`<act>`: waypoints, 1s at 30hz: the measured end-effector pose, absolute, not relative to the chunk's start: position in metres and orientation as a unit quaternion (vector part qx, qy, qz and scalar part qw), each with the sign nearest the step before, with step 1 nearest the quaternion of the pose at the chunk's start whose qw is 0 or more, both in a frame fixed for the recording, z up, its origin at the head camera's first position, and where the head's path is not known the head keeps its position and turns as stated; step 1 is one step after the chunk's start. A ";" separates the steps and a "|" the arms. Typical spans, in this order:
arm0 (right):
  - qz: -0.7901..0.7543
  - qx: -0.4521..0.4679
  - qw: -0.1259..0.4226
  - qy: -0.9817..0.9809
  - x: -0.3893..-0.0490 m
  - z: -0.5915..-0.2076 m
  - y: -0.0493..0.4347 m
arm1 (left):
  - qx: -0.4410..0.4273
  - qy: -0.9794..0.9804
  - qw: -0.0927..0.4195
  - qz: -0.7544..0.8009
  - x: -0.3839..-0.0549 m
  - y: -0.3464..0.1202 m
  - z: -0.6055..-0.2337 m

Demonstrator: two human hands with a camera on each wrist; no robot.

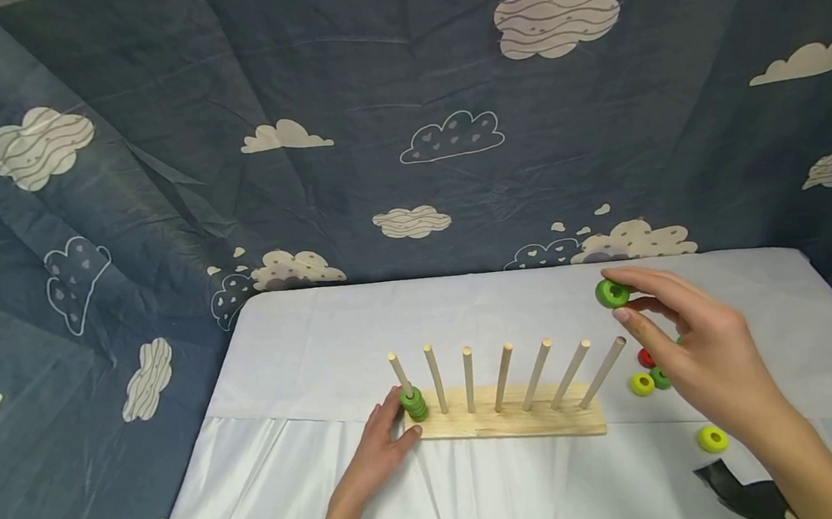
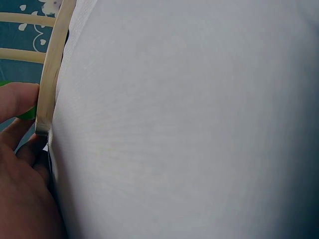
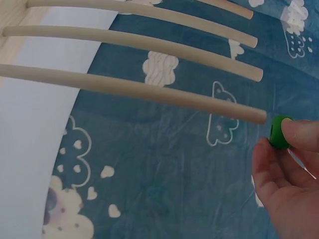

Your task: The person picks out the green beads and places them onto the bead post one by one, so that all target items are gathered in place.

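One green bead (image 1: 604, 296) pinched between right fingers (image 1: 647, 279), left fingers (image 1: 388, 409) gripping pegged base (image 1: 507, 424)

Peg board (image 1: 492, 425) on cloth (image 1: 317, 486), loose rings (image 1: 660, 379) to its right.

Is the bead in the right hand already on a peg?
No, the right hand pinches the green bead in the air, just off the tip of the rightmost peg.

We see soft, even light on the white desk (image 1: 319, 344), w/ faint shadows. L wrist pic: desk blurry, R edge dim. R wrist pic: pegs (image 3: 134, 89) look bent.
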State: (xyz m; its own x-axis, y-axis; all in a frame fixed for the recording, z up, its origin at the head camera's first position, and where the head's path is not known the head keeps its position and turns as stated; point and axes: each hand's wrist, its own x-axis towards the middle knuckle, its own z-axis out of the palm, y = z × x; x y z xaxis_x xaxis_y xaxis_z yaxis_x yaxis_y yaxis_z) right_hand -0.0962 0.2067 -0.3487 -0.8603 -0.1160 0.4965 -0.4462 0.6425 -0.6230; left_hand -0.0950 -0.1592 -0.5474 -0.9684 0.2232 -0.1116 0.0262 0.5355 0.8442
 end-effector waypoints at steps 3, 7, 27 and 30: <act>0.386 0.170 0.212 -0.882 -0.098 -0.346 0.203 | 0.073 0.870 0.104 0.476 -0.095 -0.159 -0.547; 0.382 0.180 0.208 -0.882 -0.099 -0.342 0.199 | 0.073 0.870 0.108 0.475 -0.094 -0.159 -0.548; 0.390 0.290 0.210 -0.848 -0.113 -0.329 0.179 | 0.069 0.872 0.108 0.472 -0.095 -0.160 -0.546; 0.397 0.294 0.204 -0.845 -0.115 -0.329 0.175 | 0.070 0.871 0.109 0.473 -0.095 -0.160 -0.547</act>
State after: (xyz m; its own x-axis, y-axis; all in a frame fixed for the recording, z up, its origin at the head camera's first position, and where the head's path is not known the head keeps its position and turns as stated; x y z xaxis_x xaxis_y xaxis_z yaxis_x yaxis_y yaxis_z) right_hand -0.1146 0.1755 -0.3287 -0.7441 -0.3346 0.5783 -0.6588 0.5116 -0.5516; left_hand -0.0946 -0.1598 -0.5467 -0.9666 0.2251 -0.1226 0.0196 0.5417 0.8403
